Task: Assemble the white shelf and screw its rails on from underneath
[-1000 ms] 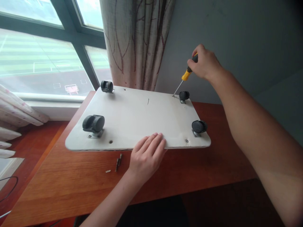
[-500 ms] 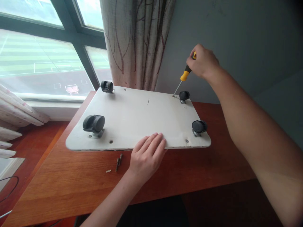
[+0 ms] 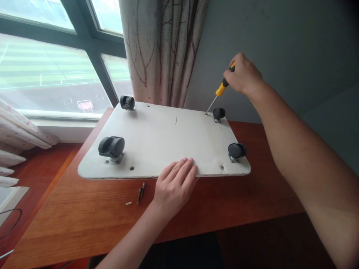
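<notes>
My right hand (image 3: 243, 74) is closed around the handle of a yellow and black screwdriver (image 3: 221, 90). The screwdriver leans to the right, its tip at a screw (image 3: 206, 113) by the far edge of a white board (image 3: 168, 138). Near that screw stands a black caster wheel (image 3: 218, 114); other casters sit at the board's near right (image 3: 237, 150), near left (image 3: 111, 147) and far left (image 3: 127, 102) corners. Spread flat over the board's near edge, my left hand (image 3: 176, 183) presses on it with fingers extended.
The board lies on a reddish wooden table (image 3: 84, 224). Two loose screws (image 3: 141, 192) and a small pale piece (image 3: 128, 203) lie left of my left hand. Behind stand a patterned curtain (image 3: 165, 48), a window (image 3: 50, 71) and a grey wall (image 3: 280, 45).
My right hand and the screwdriver handle have shifted slightly to the right, while the tip stays at the screw. My left hand keeps its place on the board.
</notes>
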{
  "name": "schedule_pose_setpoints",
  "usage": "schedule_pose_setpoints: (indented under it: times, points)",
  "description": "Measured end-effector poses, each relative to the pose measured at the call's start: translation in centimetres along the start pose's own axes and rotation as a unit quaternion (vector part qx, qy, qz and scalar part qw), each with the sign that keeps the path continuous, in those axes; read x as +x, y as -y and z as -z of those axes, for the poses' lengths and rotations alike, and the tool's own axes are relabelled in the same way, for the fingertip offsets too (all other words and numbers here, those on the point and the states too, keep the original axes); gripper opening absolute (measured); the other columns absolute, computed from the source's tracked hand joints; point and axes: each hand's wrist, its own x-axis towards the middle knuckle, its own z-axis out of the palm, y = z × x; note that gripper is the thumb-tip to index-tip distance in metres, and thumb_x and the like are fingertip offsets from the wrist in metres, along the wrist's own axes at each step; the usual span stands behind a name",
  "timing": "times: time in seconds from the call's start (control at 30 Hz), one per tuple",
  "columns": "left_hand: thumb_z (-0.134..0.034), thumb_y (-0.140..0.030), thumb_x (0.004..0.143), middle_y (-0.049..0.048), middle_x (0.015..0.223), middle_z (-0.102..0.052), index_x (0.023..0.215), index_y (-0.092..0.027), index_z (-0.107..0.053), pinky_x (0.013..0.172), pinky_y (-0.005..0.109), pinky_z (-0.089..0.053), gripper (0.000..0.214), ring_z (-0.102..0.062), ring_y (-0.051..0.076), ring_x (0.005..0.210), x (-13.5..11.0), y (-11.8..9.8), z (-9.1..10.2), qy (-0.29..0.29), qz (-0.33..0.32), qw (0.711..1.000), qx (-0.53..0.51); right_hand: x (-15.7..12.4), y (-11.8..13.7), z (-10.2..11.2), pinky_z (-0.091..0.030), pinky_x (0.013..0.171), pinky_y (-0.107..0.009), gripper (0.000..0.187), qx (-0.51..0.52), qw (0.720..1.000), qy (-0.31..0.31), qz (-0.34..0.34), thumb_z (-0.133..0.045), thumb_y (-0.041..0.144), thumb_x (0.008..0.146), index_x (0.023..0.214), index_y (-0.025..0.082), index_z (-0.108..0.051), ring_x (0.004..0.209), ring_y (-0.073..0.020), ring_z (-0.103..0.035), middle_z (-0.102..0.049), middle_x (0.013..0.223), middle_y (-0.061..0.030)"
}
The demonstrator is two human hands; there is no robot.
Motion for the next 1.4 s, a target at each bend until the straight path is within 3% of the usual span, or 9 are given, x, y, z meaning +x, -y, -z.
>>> schedule_pose_setpoints:
  times: [0.13, 0.37, 0.57, 0.83, 1.0, 1.07, 1.17, 1.27, 1.4]
  points:
    - [-0.068, -0.023, 0.094, 0.0058, 0.124, -0.073, 0.112, -0.018, -0.071, 0.105, 0.034, -0.046, 0.019, -0.070, 0.021, 0.114, 0.0, 0.0, 0.0, -0.002, 0.000, 1.000, 0.005, -0.1, 0.1, -0.7, -0.054, 0.086, -0.040, 0.028, 0.124, 0.992, 0.024, 0.015, -0.057, 0.018, 0.086, 0.114, 0.023, -0.053, 0.103, -0.0222, -0.063, -0.061, 0.123, -0.0071]
    - [-0.069, -0.023, 0.093, 0.0060, 0.125, -0.073, 0.113, -0.018, -0.071, 0.105, 0.034, -0.047, 0.020, -0.070, 0.021, 0.114, 0.0, 0.1, 0.0, -0.003, -0.002, 1.000, 0.002, -1.2, 1.8, -0.4, -0.047, 0.095, -0.054, 0.028, -0.018, 0.999, -0.031, 0.020, -0.059, 0.049, 0.089, 0.103, 0.025, -0.054, 0.108, -0.0349, -0.063, -0.068, 0.112, -0.0114]
    - [-0.071, -0.022, 0.092, 0.0064, 0.124, -0.073, 0.112, -0.016, -0.071, 0.105, 0.034, -0.046, 0.021, -0.070, 0.021, 0.114, -0.1, 0.1, -0.2, -0.006, -0.002, 1.000, 0.000, 0.4, 0.3, -1.6, -0.054, 0.087, -0.043, 0.039, 0.107, 0.994, 0.008, 0.006, -0.061, 0.019, 0.081, 0.118, 0.027, -0.051, 0.112, -0.0253, -0.061, -0.058, 0.135, -0.0076]
    - [-0.072, -0.022, 0.091, 0.0064, 0.125, -0.073, 0.113, -0.016, -0.071, 0.103, 0.035, -0.047, 0.022, -0.070, 0.022, 0.114, -0.1, 0.1, -0.1, -0.008, -0.004, 1.000, -0.001, -0.4, 0.9, -0.2, -0.050, 0.093, -0.052, 0.030, 0.051, 0.999, -0.016, -0.001, -0.074, 0.040, 0.075, 0.096, 0.024, -0.060, 0.104, -0.0306, -0.060, -0.066, 0.108, -0.0086]
    - [-0.071, -0.022, 0.092, 0.0066, 0.125, -0.073, 0.113, -0.016, -0.071, 0.104, 0.035, -0.047, 0.021, -0.070, 0.022, 0.114, -0.1, 0.1, -0.1, -0.003, -0.002, 1.000, 0.002, 0.4, 0.6, -0.3, -0.059, 0.074, -0.037, 0.046, 0.232, 0.969, 0.079, -0.031, -0.061, 0.008, 0.070, 0.112, 0.025, -0.056, 0.095, -0.0198, -0.064, -0.060, 0.131, -0.0069]
    - [-0.070, -0.022, 0.093, 0.0065, 0.125, -0.073, 0.113, -0.017, -0.071, 0.104, 0.035, -0.047, 0.021, -0.070, 0.022, 0.114, -0.1, 0.1, -0.1, -0.002, -0.002, 1.000, 0.002, 0.5, 0.2, -0.5, -0.059, 0.076, -0.035, 0.049, 0.280, 0.955, 0.100, -0.017, -0.061, 0.004, 0.069, 0.113, 0.025, -0.055, 0.094, -0.0182, -0.065, -0.063, 0.125, -0.0059]
    - [-0.070, -0.022, 0.093, 0.0065, 0.125, -0.073, 0.112, -0.016, -0.071, 0.104, 0.035, -0.046, 0.021, -0.070, 0.021, 0.115, -0.1, 0.1, -0.1, -0.003, -0.002, 1.000, 0.000, 0.3, -0.3, -0.4, -0.056, 0.085, -0.042, 0.032, 0.175, 0.984, 0.043, -0.001, -0.074, 0.019, 0.072, 0.100, 0.022, -0.059, 0.096, -0.0229, -0.064, -0.067, 0.107, -0.0070]
    - [-0.071, -0.022, 0.092, 0.0063, 0.125, -0.073, 0.112, -0.016, -0.071, 0.104, 0.035, -0.046, 0.021, -0.069, 0.021, 0.115, -0.1, 0.1, -0.1, -0.004, -0.002, 1.000, -0.002, 0.3, -0.6, -0.2, -0.051, 0.092, -0.051, 0.035, 0.027, 0.999, -0.022, 0.001, -0.080, 0.042, 0.071, 0.091, 0.021, -0.061, 0.100, -0.0288, -0.062, -0.065, 0.103, -0.0091]
    - [-0.071, -0.022, 0.092, 0.0061, 0.125, -0.073, 0.112, -0.016, -0.071, 0.105, 0.035, -0.046, 0.020, -0.070, 0.022, 0.114, -0.2, 0.1, -0.2, -0.004, -0.002, 1.000, 0.001, 0.8, -1.1, -0.3, -0.053, 0.089, -0.051, 0.028, 0.094, 0.995, 0.014, -0.030, -0.073, 0.028, 0.077, 0.102, 0.019, -0.061, 0.101, -0.0277, -0.061, -0.063, 0.110, -0.0099]
